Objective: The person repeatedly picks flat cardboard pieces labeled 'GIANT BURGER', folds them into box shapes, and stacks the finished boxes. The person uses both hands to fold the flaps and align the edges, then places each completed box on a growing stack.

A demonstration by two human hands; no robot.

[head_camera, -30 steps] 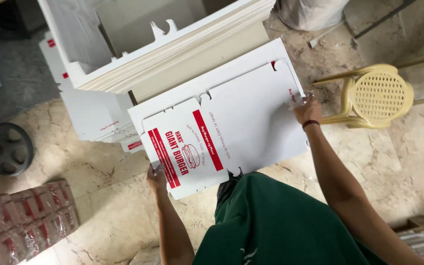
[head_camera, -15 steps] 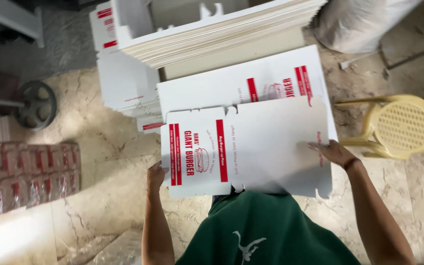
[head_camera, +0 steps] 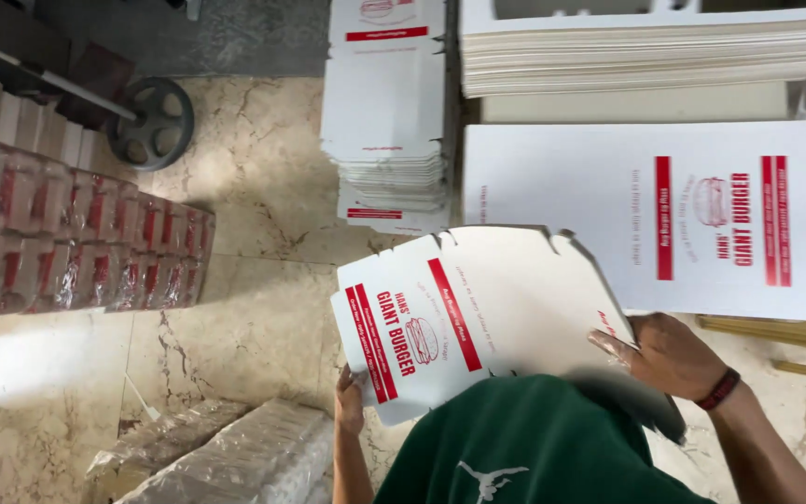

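Carton blank [head_camera: 478, 317], bowed mid-frame, not yet folded: my left hand [head_camera: 349, 403] and right hand [head_camera: 669, 355] pinch its edges.

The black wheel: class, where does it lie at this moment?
In the head view the black wheel lies upper left on the marble floor, just above the wrapped red packs and left of the stack of flat white cartons.

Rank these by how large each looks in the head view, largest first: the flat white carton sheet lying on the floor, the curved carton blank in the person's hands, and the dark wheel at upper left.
1. flat carton sheet
2. curved carton blank, looks nearly as large but is closer to the camera, so unsure
3. dark wheel, clearly smallest
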